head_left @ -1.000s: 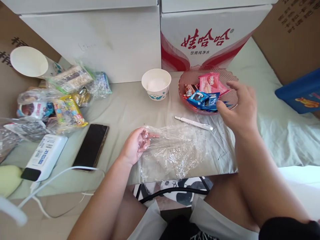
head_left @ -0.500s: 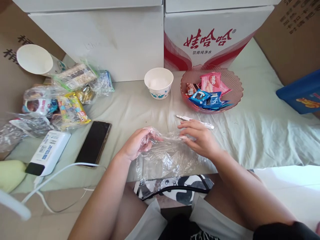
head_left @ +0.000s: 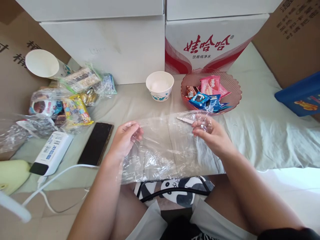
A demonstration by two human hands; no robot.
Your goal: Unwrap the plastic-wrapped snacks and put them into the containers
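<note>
A pale green cloth-covered table (head_left: 260, 133) stands against two white cartons. Both hands, left hand (head_left: 125, 138) and right hand (head_left: 212, 135), pinch one crinkled clear plastic bag (head_left: 162, 146), stretched between them above the table's near edge. Two white paper cups, one pink scalloped dish (head_left: 235, 88), one black phone (head_left: 96, 143).

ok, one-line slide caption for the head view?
Both hands, left hand and right hand, stretch a clear plastic bag above the table.

Cloth-covered table (head_left: 250, 133), paper bowl (head_left: 160, 85), pink dish (head_left: 233, 87), phone (head_left: 96, 143), snack packets (head_left: 75, 100)

Probably a home, cloth-covered table (head_left: 262, 133), snack packets (head_left: 75, 110), cardboard boxes (head_left: 210, 43)
</note>
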